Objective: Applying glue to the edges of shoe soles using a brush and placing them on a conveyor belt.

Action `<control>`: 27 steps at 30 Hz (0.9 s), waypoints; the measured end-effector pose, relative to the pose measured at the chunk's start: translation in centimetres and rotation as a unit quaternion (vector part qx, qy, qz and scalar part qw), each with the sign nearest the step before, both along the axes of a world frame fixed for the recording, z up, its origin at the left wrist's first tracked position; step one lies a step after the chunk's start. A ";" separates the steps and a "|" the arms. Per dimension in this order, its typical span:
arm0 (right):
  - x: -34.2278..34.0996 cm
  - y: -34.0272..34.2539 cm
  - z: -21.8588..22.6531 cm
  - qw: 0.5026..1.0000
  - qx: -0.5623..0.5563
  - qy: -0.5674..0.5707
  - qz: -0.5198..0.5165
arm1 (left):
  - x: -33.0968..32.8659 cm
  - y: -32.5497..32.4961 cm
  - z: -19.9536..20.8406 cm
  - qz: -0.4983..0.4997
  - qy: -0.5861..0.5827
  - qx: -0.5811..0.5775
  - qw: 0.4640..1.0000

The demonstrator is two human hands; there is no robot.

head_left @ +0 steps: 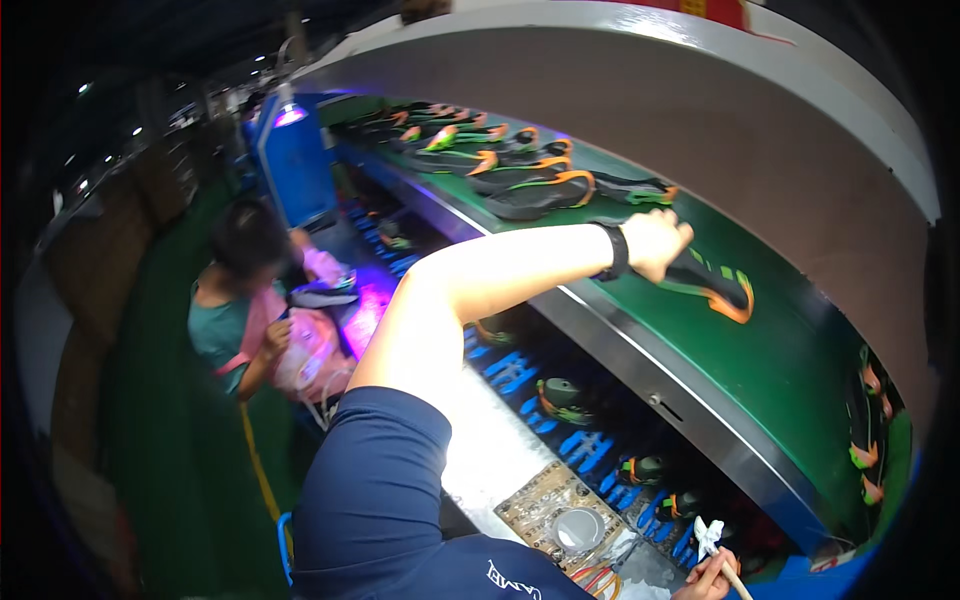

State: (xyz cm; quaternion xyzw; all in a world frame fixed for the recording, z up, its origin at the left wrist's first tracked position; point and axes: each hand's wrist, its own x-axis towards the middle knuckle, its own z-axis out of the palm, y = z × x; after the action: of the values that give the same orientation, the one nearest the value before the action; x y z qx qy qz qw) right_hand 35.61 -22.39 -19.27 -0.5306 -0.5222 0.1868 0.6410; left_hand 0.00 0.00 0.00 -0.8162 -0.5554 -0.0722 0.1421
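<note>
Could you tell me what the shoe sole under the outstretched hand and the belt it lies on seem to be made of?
The shoe sole looks like moulded rubber or foam: matte black with orange and green trim. The belt looks like smooth green rubber or plastic sheet, edged by a shiny metal rail. The left hand rests on the sole.
</note>
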 end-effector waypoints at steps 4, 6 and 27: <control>0.1 0.4 0.6 0.998 0.033 -0.036 0.044 | 2.0 -1.4 -0.4 0.050 -0.026 -0.203 0.978; 1.2 -1.1 -0.1 0.997 0.002 -0.058 0.046 | 4.2 0.7 0.1 0.065 -0.017 -0.282 0.957; -2.4 0.9 -9.8 0.945 -0.121 0.048 0.301 | -1.2 -17.3 -6.7 -0.147 -0.746 -0.343 0.551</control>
State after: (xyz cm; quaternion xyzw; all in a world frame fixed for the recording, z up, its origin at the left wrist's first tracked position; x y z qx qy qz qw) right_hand 33.18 -21.49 -29.06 -0.4124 -0.5998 0.4583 0.5100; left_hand -1.23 -17.30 -6.66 -0.5268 -0.3166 -0.4788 -0.6268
